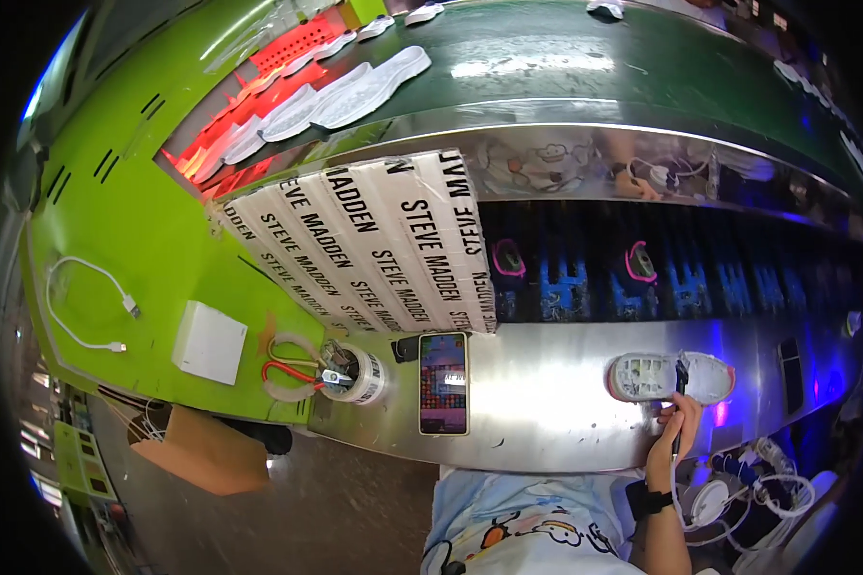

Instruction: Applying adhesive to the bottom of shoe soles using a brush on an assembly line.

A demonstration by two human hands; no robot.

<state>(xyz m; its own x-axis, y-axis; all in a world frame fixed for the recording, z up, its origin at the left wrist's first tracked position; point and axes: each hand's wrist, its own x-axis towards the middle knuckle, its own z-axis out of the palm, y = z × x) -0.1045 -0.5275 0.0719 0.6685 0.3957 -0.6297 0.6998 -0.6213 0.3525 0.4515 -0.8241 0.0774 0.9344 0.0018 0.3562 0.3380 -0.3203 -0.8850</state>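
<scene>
Fingers of our right hand are curling closed around a thin dark tool, and we are pressing its tip against the white shoe sole lying upturned on the steel bench. Our left hand is staying out of view. We are leaving the phone face up beside the tape roll and red-handled scissors.

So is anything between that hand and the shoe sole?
No. The right hand holds a dark tool whose tip already rests on the sole on the metal bench. Nothing visible lies between them. The left hand is out of view.
</scene>
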